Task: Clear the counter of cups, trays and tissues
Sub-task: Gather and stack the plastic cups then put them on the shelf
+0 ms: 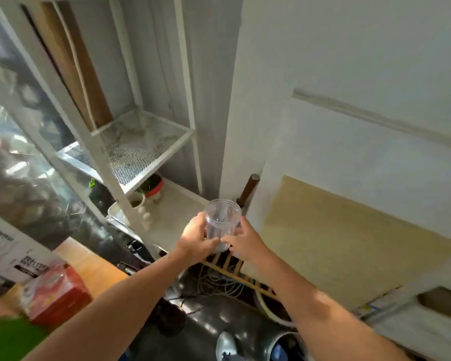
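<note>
A clear plastic cup (222,220) is held up in front of me, upright, mouth open at the top. My left hand (197,237) grips its left side and base. My right hand (241,243) pinches its lower right side. Both arms reach forward from the bottom of the view. The cup hovers above a white lower shelf (172,217) and a wooden slatted rack (235,269).
A white metal shelving unit (141,149) with a perforated shelf stands at the left. Small potted plants (151,187) sit on the white shelf. A red box (57,293) lies on a wooden surface at lower left. Cables (219,285) and a round bin (284,345) are below.
</note>
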`<act>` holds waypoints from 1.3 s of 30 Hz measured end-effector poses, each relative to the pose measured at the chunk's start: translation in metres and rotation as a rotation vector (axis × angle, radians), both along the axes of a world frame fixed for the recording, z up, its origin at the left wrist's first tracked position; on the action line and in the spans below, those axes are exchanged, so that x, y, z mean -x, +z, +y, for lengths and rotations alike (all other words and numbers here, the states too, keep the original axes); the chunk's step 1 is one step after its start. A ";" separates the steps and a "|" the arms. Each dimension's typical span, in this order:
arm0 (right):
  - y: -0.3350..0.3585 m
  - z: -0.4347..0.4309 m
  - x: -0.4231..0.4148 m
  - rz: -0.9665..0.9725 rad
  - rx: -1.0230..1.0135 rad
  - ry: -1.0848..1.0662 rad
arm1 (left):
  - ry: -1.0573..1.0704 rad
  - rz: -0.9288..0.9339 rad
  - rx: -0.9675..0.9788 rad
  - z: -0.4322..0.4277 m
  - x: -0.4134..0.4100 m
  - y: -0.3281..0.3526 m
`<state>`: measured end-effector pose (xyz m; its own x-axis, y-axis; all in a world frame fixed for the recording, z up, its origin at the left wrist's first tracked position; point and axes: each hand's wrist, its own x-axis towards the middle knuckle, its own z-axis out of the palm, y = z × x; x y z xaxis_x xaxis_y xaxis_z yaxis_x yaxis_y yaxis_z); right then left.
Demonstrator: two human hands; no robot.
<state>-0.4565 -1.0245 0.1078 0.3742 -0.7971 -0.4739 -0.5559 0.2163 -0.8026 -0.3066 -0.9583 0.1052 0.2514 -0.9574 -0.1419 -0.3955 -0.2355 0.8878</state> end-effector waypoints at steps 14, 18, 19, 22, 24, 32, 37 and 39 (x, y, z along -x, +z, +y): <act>-0.040 -0.065 -0.035 0.086 -0.052 0.146 | 0.094 -0.008 -0.135 -0.042 -0.020 -0.007; -0.045 -0.077 -0.059 0.095 -0.073 0.173 | 0.094 -0.011 -0.162 -0.049 -0.046 -0.010; -0.044 -0.081 -0.066 0.094 -0.076 0.166 | 0.093 -0.014 -0.166 -0.051 -0.053 -0.011; -0.048 -0.091 -0.083 0.083 -0.090 0.146 | 0.098 -0.016 -0.193 -0.060 -0.071 -0.015; -0.053 -0.097 -0.094 0.075 -0.111 0.144 | 0.130 0.006 -0.172 -0.064 -0.080 -0.020; -0.086 -0.099 -0.134 0.070 -0.218 0.146 | 0.393 0.092 -0.295 -0.068 -0.102 -0.066; -0.117 -0.098 -0.154 0.106 -0.217 0.161 | 0.397 0.103 -0.258 -0.070 -0.113 -0.095; -0.131 -0.100 -0.159 0.120 -0.229 0.161 | 0.413 0.084 -0.274 -0.072 -0.118 -0.108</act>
<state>-0.2975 -1.1243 -0.0230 0.4175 -0.5993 -0.6830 -0.6855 0.2856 -0.6697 -0.1885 -1.0300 -0.0030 0.5782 -0.7051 -0.4105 -0.1495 -0.5862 0.7963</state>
